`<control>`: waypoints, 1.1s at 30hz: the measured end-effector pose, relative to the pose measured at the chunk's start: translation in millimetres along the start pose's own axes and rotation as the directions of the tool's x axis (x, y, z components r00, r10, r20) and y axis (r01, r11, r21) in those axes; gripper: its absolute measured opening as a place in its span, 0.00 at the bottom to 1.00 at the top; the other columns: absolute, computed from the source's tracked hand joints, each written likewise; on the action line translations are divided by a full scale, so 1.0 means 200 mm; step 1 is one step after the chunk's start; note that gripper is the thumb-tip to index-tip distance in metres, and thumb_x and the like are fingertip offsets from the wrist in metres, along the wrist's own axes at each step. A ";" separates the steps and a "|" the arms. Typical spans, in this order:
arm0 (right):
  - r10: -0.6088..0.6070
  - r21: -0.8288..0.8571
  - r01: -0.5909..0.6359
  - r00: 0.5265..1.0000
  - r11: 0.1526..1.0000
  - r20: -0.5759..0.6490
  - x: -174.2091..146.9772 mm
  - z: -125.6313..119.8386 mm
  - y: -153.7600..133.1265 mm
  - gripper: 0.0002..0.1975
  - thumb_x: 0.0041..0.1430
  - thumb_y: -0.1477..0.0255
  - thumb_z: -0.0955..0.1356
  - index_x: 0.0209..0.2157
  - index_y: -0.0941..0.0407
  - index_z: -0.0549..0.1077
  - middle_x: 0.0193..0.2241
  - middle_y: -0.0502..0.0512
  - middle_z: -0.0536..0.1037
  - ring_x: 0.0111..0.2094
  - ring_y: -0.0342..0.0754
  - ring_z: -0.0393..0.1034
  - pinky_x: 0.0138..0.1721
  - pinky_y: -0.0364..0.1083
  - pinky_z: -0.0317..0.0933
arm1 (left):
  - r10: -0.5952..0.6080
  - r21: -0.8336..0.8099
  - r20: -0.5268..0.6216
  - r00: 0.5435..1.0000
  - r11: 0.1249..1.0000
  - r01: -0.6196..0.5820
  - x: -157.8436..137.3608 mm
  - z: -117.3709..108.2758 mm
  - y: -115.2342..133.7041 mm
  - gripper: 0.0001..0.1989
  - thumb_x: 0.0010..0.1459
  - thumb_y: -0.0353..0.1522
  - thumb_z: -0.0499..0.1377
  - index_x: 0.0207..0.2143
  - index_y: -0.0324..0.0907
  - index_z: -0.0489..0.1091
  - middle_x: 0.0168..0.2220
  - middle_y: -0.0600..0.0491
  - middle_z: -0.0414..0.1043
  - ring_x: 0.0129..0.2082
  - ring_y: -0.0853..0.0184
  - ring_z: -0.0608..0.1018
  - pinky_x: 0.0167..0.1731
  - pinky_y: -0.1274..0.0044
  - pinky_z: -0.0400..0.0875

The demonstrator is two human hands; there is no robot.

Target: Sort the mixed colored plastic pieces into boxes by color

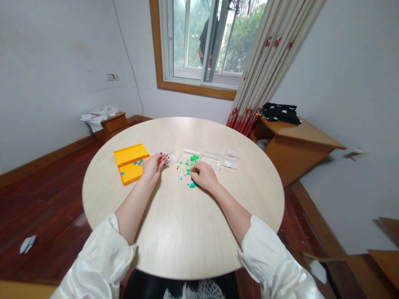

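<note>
From where I stand, the job over this round counter [174, 232] looks partly done; the left hand [150, 166] hangs with its fingers drawn close together beside the nearest clear tray [173, 160], making a narrow grip, though I cannot tell whether a small piece is pinched in it; the right hand [204, 175] curls down over the loose plastic pieces [193, 185], thumb and fingers nearly meeting, and what that grip has, if anything, is hidden from me; as for what seems finished, a cluster of green pieces [194, 158] sits in the second tray [186, 156], just beyond the right grip, and a few pale yellow bits [212, 160] lie in the third tray [217, 156], beyond it and to its right; farther right of that grip stands a small clear box [230, 161], its contents too small to make out; left of the left grip, the orange case [131, 154] lies open with some blue pieces [140, 162] in it; what is left, I would judge, is the mixed green, blue and yellow heap under and just nearer than the right grip, plus the stray bits [181, 179] scattered between the two hands, outside every tray.
</note>
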State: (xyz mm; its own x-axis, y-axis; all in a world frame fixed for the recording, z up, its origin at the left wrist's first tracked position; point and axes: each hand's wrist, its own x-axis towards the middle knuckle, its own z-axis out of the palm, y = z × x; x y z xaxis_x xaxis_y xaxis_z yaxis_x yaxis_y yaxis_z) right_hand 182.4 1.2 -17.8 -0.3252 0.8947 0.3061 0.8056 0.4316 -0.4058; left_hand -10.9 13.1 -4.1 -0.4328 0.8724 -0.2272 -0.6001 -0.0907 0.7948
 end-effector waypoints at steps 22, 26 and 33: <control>-0.100 0.095 0.096 0.994 0.991 0.037 0.01 0.04 0.04 0.09 0.51 0.78 0.66 0.32 0.56 0.78 0.33 0.57 0.77 0.38 0.49 0.68 0.42 0.48 0.59 | -0.003 0.025 0.001 1.000 1.000 0.003 -0.01 0.02 0.01 0.07 0.47 0.19 0.56 0.23 0.37 0.65 0.20 0.54 0.69 0.21 0.76 0.72 0.30 0.81 0.72; -0.097 0.103 0.093 0.995 0.990 0.034 0.02 0.05 0.04 0.09 0.51 0.78 0.66 0.32 0.56 0.78 0.32 0.56 0.77 0.37 0.48 0.68 0.41 0.47 0.60 | -0.040 0.056 0.034 0.999 0.998 0.038 -0.04 0.04 0.02 0.07 0.48 0.20 0.56 0.22 0.37 0.64 0.19 0.55 0.68 0.18 0.77 0.70 0.27 0.83 0.71; -0.068 0.141 0.064 0.997 0.988 0.023 0.02 0.05 0.04 0.05 0.50 0.79 0.67 0.26 0.58 0.75 0.29 0.55 0.76 0.35 0.47 0.67 0.39 0.45 0.59 | -0.046 0.083 0.098 0.994 0.996 0.038 -0.07 0.05 0.02 0.06 0.50 0.21 0.55 0.23 0.36 0.65 0.16 0.57 0.66 0.16 0.78 0.68 0.22 0.84 0.69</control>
State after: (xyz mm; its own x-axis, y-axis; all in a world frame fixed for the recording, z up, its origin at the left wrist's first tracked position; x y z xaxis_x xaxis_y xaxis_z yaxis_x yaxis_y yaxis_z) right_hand 182.6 10.0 -27.3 -0.3904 0.8659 0.3127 0.7056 0.4996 -0.5026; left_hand -0.4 4.7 8.0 -0.3370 0.9185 -0.2070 -0.5580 -0.0177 0.8297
